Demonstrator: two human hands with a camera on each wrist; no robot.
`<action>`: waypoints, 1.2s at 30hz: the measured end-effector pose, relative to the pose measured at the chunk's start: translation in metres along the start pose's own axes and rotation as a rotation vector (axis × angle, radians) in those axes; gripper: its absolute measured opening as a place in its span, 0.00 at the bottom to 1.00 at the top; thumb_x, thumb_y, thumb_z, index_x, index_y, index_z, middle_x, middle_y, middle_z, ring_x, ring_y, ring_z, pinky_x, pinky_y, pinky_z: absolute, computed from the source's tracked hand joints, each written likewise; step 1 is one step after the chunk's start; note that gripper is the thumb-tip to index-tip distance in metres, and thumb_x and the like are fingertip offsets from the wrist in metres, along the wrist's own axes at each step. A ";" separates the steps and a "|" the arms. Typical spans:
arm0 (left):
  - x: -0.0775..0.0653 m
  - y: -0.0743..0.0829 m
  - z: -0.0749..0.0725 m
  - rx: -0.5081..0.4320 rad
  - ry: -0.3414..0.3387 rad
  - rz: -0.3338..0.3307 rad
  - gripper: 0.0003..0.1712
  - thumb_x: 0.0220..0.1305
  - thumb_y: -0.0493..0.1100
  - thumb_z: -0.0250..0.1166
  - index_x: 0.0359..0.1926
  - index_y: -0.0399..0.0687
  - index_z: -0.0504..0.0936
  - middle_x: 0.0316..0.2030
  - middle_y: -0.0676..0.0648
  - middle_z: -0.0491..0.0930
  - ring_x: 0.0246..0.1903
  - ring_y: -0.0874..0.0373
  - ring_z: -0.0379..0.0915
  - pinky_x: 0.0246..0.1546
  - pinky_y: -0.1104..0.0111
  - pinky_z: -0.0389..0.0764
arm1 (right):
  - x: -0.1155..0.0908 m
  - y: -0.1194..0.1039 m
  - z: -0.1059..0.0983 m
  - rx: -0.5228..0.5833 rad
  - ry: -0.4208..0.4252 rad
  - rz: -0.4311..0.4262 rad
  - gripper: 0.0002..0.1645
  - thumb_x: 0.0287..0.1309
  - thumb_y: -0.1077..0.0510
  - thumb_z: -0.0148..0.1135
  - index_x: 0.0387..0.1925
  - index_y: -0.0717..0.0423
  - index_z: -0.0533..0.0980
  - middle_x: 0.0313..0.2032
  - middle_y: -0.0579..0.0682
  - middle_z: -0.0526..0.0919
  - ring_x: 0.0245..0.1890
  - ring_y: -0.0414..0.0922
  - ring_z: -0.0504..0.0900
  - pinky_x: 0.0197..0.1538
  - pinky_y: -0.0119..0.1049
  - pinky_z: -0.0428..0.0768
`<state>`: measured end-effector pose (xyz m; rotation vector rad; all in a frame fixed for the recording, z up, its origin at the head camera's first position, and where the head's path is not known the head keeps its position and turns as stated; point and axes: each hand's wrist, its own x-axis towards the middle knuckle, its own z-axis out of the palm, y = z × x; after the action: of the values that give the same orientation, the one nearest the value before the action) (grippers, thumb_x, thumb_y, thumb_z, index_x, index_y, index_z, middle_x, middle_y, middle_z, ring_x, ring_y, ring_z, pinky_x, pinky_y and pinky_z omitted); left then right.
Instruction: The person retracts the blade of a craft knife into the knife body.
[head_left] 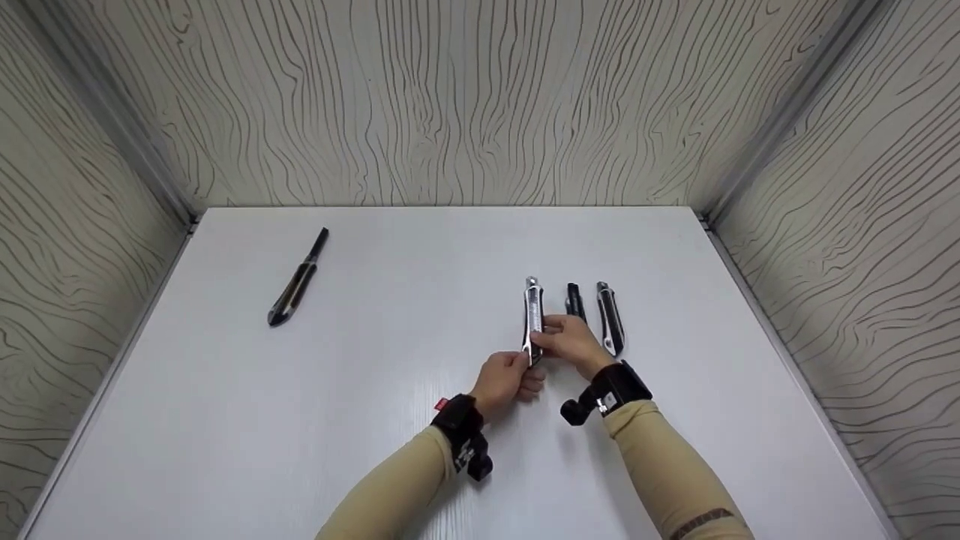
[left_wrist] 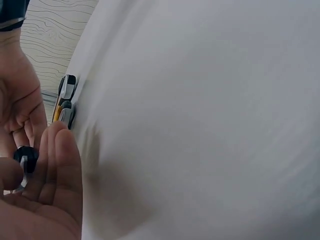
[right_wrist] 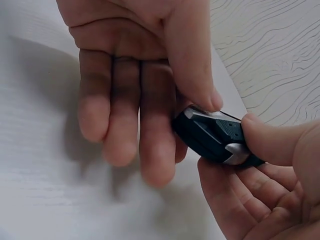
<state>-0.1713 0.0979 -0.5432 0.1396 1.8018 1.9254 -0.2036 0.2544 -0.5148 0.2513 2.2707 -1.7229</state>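
Both hands hold a silver and black utility knife (head_left: 533,307), its silver head pointing toward the back wall. The left hand (head_left: 504,382) pinches the tail end, with the thumb on top and its other fingers reaching past underneath. On the other side, the right hand (head_left: 574,345) has its thumb and index finger on the knife's lower half. In the right wrist view, the right hand (right_wrist: 285,185) grips the dark knife body (right_wrist: 215,135) from the right, while the left hand (right_wrist: 135,90) hangs over its tail.
A slim black tool (head_left: 574,298), partly hidden by the right hand, lies on the white table (head_left: 390,300). Right of it rests another silver and black utility knife (head_left: 611,322). Far left lies a long dark-handled tool (head_left: 295,289). Patterned panels (head_left: 450,97) enclose the table.
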 end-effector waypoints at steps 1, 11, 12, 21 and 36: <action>0.000 0.000 -0.001 0.002 0.003 0.000 0.21 0.75 0.40 0.46 0.40 0.25 0.79 0.32 0.35 0.85 0.22 0.61 0.77 0.26 0.68 0.83 | 0.001 0.000 0.000 -0.010 0.008 0.000 0.29 0.62 0.65 0.60 0.62 0.74 0.66 0.54 0.69 0.79 0.40 0.44 0.85 0.47 0.36 0.85; -0.011 0.001 -0.011 0.022 0.051 -0.008 0.18 0.69 0.39 0.50 0.43 0.27 0.80 0.35 0.35 0.86 0.24 0.60 0.80 0.30 0.65 0.86 | 0.008 0.005 0.000 -0.231 0.125 0.016 0.26 0.57 0.62 0.66 0.56 0.71 0.74 0.46 0.65 0.84 0.33 0.42 0.82 0.37 0.30 0.81; -0.012 0.001 -0.012 0.025 0.052 -0.012 0.19 0.70 0.40 0.50 0.45 0.27 0.80 0.35 0.35 0.86 0.25 0.59 0.81 0.31 0.64 0.86 | 0.009 0.006 -0.001 -0.269 0.143 0.014 0.26 0.56 0.61 0.66 0.55 0.71 0.74 0.44 0.65 0.85 0.32 0.42 0.82 0.36 0.29 0.80; -0.017 -0.001 -0.022 0.053 0.068 -0.012 0.20 0.71 0.41 0.50 0.50 0.27 0.78 0.36 0.38 0.87 0.30 0.57 0.85 0.35 0.62 0.87 | 0.010 0.004 0.001 -0.476 0.191 0.020 0.28 0.57 0.54 0.66 0.55 0.68 0.76 0.46 0.63 0.84 0.42 0.52 0.82 0.51 0.43 0.79; -0.023 -0.002 -0.042 0.039 0.095 -0.002 0.21 0.72 0.43 0.50 0.53 0.27 0.76 0.37 0.37 0.87 0.33 0.53 0.86 0.37 0.60 0.87 | 0.012 -0.003 0.016 -0.726 0.277 -0.066 0.20 0.55 0.52 0.66 0.42 0.66 0.82 0.35 0.59 0.86 0.35 0.53 0.82 0.41 0.46 0.79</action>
<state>-0.1678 0.0499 -0.5444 0.0598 1.9013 1.9254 -0.2144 0.2381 -0.5200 0.2650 2.9495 -0.8183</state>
